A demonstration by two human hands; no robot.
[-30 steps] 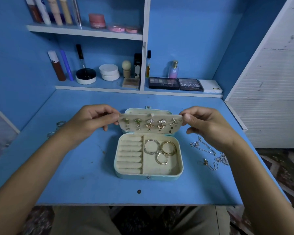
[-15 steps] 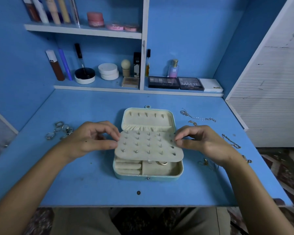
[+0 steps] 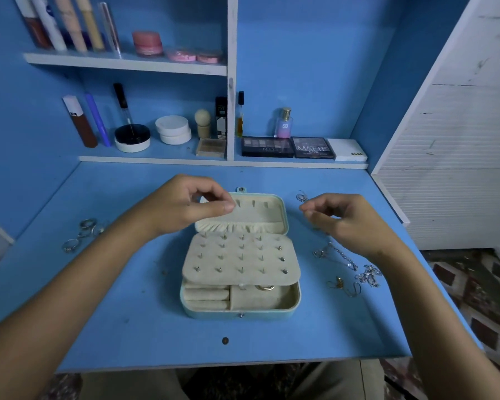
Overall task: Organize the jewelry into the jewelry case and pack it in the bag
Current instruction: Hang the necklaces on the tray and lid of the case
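The pale teal jewelry case (image 3: 240,313) lies open in the middle of the blue desk (image 3: 145,336). Its cream earring flap (image 3: 240,259) lies flat over the tray, stud posts pointing up. A gold ring (image 3: 264,287) shows under the flap's front edge. My left hand (image 3: 182,206) hovers over the left of the lid (image 3: 261,212), fingertips drawn together and holding nothing. To the right of the lid, my right hand (image 3: 350,223) hovers loosely curled, close to a small chain (image 3: 302,196). No bag is in view.
Several silver rings (image 3: 83,233) lie at the desk's left. Chains (image 3: 344,259) and hook earrings (image 3: 345,285) lie to the right of the case. Cosmetics fill the shelves behind, with palettes (image 3: 267,146) on the low ledge. A white cabinet (image 3: 456,157) stands at right.
The earring flap, held upright a second ago, was folded down over the tray. Both hands then let go of it and rose toward the lid's sides.
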